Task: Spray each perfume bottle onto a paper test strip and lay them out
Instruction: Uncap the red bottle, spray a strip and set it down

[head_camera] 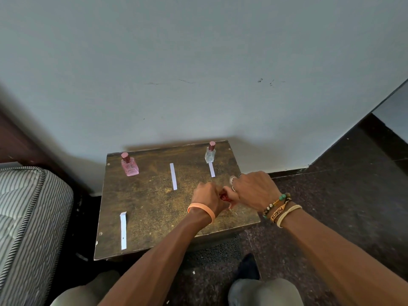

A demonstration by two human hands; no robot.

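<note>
A pink perfume bottle [129, 165] stands at the back left of the small brown table [154, 206]. A clear perfume bottle [210, 153] stands at the back right, with a paper strip [211, 169] lying just in front of it. A second strip [173, 176] lies at the middle back, and a third strip [123, 230] lies near the front left edge. My left hand [207, 198] and my right hand [254, 189] meet over the right side of the table, both closed around a small red bottle [224, 196] that is mostly hidden between them.
A pale wall rises right behind the table. A striped mattress [28, 217] lies to the left. Dark speckled floor [331, 195] spreads to the right. My knees [262, 292] sit below the table's front edge.
</note>
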